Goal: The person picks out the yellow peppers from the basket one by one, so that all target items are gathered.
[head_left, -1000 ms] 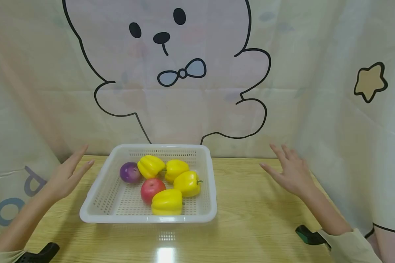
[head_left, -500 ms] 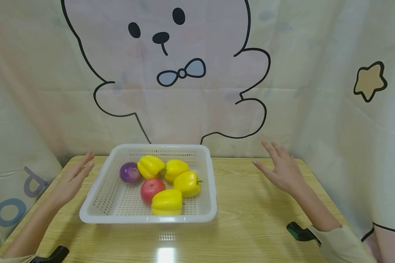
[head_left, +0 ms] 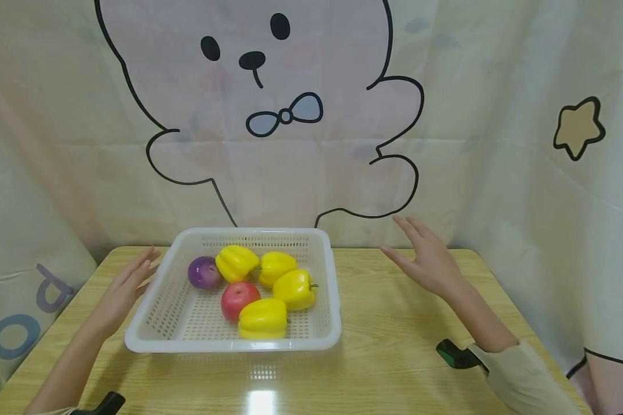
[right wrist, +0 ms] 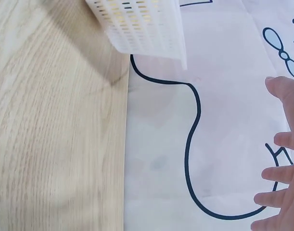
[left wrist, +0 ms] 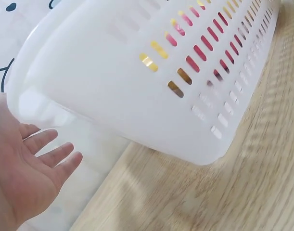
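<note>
White basket (head_left: 233,346) holds four yellow peppers (head_left: 294,290), red fruit (head_left: 239,300) and purple vegetable (head_left: 204,272), fingers (left wrist: 59,154) (right wrist: 280,173) spread either side.

Pale cartoon-print curtain (head_left: 337,161), wood-grain table (head_left: 389,346), bright reflection (head_left: 261,402)

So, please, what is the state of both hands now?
Left hand: open, holding nothing, beside the white basket.
Right hand: open, holding nothing.
</note>
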`<state>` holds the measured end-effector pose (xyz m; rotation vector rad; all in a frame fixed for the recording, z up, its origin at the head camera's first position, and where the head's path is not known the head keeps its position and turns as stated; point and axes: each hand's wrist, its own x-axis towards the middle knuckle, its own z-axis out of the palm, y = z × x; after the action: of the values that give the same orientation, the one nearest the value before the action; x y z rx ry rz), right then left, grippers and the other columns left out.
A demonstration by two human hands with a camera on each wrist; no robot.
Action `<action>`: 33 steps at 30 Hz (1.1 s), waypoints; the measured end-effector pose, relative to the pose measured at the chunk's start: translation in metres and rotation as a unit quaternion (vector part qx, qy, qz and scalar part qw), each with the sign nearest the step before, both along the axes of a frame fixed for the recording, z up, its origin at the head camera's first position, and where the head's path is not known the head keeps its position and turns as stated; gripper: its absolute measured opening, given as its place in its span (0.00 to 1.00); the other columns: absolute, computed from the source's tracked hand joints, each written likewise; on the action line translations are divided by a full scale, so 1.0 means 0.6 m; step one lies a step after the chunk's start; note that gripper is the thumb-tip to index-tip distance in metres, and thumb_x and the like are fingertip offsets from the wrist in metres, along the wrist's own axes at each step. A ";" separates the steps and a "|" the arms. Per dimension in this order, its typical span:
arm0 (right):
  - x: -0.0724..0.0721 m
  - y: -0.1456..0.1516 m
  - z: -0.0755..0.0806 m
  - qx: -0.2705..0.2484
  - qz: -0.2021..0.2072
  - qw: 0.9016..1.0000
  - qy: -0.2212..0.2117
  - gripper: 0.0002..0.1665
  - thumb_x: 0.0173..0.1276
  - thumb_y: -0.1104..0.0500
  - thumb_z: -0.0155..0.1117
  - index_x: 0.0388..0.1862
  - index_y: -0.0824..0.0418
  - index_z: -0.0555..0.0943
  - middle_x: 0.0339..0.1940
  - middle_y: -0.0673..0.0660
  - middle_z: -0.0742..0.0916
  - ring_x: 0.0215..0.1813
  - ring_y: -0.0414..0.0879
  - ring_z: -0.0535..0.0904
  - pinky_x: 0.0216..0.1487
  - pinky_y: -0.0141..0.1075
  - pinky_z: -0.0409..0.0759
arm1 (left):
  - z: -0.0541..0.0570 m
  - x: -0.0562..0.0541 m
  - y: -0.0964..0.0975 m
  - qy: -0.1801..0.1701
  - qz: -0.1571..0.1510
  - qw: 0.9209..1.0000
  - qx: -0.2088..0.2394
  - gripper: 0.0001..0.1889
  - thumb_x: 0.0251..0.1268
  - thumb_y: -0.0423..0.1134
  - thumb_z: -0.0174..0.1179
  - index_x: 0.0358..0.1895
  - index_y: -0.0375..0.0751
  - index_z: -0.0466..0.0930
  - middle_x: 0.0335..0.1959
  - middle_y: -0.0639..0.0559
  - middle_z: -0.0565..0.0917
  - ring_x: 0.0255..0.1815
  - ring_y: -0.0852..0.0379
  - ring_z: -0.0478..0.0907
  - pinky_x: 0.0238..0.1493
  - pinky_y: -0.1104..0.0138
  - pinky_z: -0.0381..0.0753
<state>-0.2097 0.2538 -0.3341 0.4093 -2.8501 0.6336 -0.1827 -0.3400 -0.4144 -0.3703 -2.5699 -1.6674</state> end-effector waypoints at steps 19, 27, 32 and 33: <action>-0.017 -0.052 0.023 -0.013 0.037 0.999 -0.002 0.46 0.80 0.38 0.60 0.87 0.55 0.58 0.85 0.67 0.63 0.84 0.68 0.56 0.77 0.71 0.59 | -0.021 0.015 0.021 -0.085 0.039 0.986 0.141 0.34 0.90 0.50 0.42 0.87 0.40 0.46 0.80 0.62 0.63 0.58 0.79 0.74 0.52 0.80 0.78; -0.026 -0.077 0.033 -0.020 0.054 0.998 -0.002 0.45 0.79 0.38 0.62 0.86 0.54 0.60 0.84 0.63 0.65 0.82 0.66 0.61 0.75 0.69 0.65 | -0.027 0.020 0.026 -0.110 0.039 0.974 0.193 0.30 0.89 0.48 0.43 0.87 0.53 0.52 0.57 0.86 0.76 0.51 0.74 0.81 0.48 0.75 0.83; -0.031 -0.095 0.035 -0.029 0.067 0.997 -0.013 0.45 0.79 0.38 0.62 0.86 0.53 0.61 0.84 0.59 0.66 0.82 0.63 0.63 0.75 0.67 0.67 | -0.031 0.021 0.027 -0.115 0.032 0.968 0.221 0.24 0.90 0.45 0.43 0.82 0.67 0.63 0.55 0.81 0.81 0.49 0.70 0.83 0.46 0.72 0.85; -0.032 -0.098 0.035 -0.030 0.068 0.997 -0.016 0.45 0.79 0.37 0.62 0.86 0.52 0.60 0.84 0.59 0.66 0.82 0.63 0.63 0.75 0.67 0.67 | -0.032 0.022 0.027 -0.114 0.031 0.968 0.223 0.24 0.90 0.45 0.43 0.81 0.68 0.64 0.54 0.79 0.81 0.49 0.69 0.83 0.45 0.72 0.85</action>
<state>-0.2288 0.1948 -0.3129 0.5916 -2.8432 0.7546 -0.1698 -0.3239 -0.4335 -0.0719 -2.2087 -2.3020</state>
